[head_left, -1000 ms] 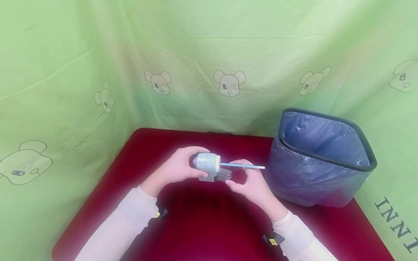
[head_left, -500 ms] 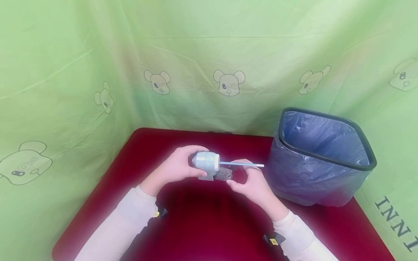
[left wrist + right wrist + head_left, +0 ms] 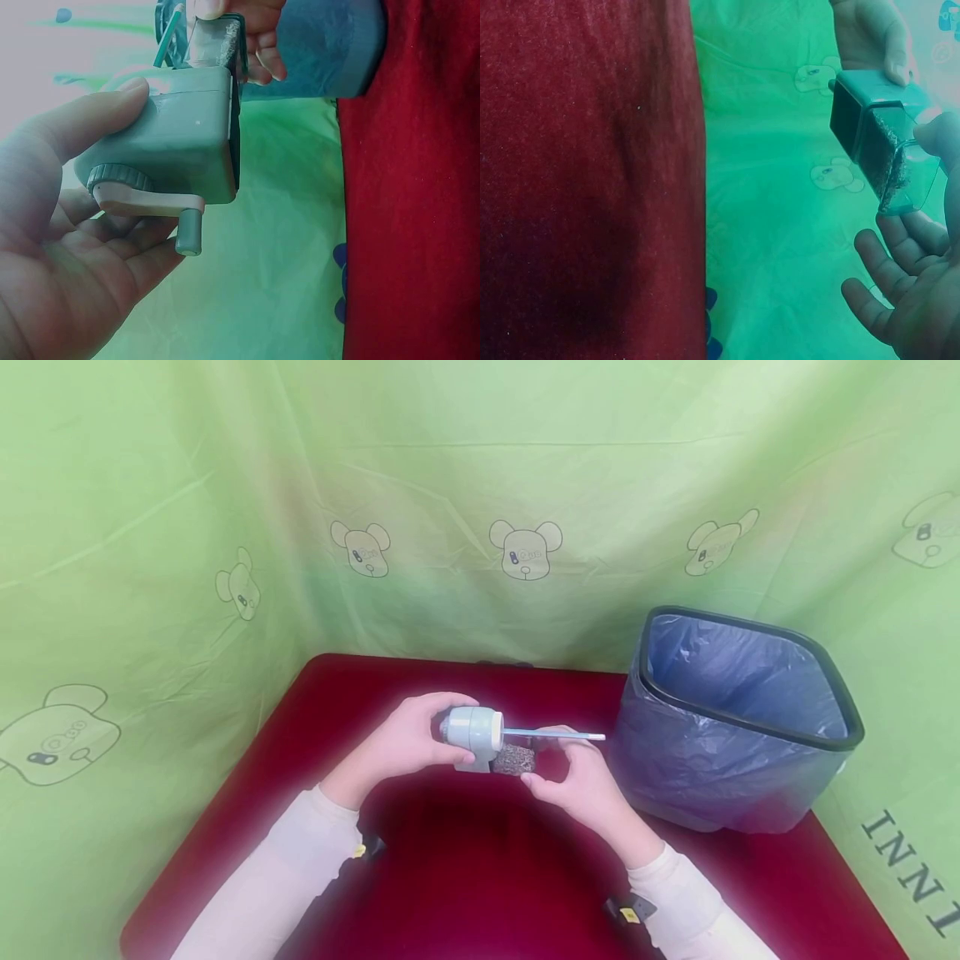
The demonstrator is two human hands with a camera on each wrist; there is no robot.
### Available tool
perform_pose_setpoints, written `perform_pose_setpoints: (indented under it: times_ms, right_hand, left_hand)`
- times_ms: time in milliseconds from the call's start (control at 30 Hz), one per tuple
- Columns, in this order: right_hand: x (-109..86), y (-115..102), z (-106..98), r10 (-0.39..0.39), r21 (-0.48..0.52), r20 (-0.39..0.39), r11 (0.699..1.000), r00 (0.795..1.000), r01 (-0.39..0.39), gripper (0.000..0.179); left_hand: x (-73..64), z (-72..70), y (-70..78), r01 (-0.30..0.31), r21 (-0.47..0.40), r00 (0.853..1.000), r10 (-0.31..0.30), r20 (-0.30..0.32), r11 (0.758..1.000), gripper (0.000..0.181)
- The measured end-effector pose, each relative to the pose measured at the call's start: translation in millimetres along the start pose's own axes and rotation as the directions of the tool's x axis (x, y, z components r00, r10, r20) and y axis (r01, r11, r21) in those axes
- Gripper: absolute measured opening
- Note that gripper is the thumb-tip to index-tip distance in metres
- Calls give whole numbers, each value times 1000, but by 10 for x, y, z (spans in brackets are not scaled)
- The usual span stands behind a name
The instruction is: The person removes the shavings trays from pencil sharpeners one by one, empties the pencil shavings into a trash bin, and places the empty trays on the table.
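A pale blue pencil sharpener (image 3: 474, 731) is held in the air by my left hand (image 3: 401, 739), whose thumb and fingers grip its body. Its crank handle (image 3: 150, 201) faces the left palm. From the white front a light blue pencil (image 3: 555, 734) sticks out to the right. Below it, a clear drawer (image 3: 514, 760) extends partly out of the body, with dark shavings (image 3: 892, 169) inside. My right hand (image 3: 581, 781) pinches the drawer's outer end between thumb and fingers; in the right wrist view the other fingers are spread loosely.
A bin (image 3: 735, 777) with a black rim and a bluish plastic liner stands on the right of the red table (image 3: 450, 877). Green curtains (image 3: 435, 460) with bear-head prints enclose the table at the back and sides. A small dark object (image 3: 504, 664) lies at the far edge.
The drawer appears slightly further out of the sharpener, with a little more of its dark contents showing. The sharpener and pencil have shifted slightly up and left; both hands keep their holds.
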State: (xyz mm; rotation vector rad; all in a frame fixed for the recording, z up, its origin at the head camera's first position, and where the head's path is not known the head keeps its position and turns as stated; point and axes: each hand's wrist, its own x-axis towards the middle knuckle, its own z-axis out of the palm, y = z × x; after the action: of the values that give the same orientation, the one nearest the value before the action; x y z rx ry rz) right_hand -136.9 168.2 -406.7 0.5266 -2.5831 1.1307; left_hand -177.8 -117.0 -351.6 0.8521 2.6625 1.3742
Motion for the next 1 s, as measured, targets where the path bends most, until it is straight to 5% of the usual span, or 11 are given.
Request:
perform_pose_setpoints:
  times_ms: [1000]
  right_hand:
    - [-47,24,14,22,35,20,999,1000,-22,55]
  left_hand:
    - [33,-29,-45,25,-6,1000,-25,-15,1000,67]
